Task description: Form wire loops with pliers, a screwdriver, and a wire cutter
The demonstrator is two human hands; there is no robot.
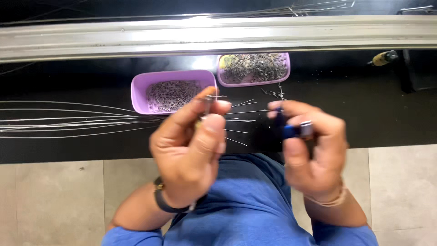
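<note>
My left hand [189, 146] is raised over the black table edge, its thumb and fingers pinched on a small metal piece [208, 98] with thin wire ends sticking out to the right. My right hand [314, 150] is closed around a small blue tool with a silver tip [298, 130], held a short way right of the left hand. Several thin straight wires [236, 120] lie on the black surface between and beneath both hands.
Two purple tubs hold small metal parts: one [136, 91] just beyond my left hand, another [284, 61] further back right. Long wires [63, 120] fan out to the left. A metal rail [218, 34] crosses the back. A yellow-handled tool [383, 58] lies far right.
</note>
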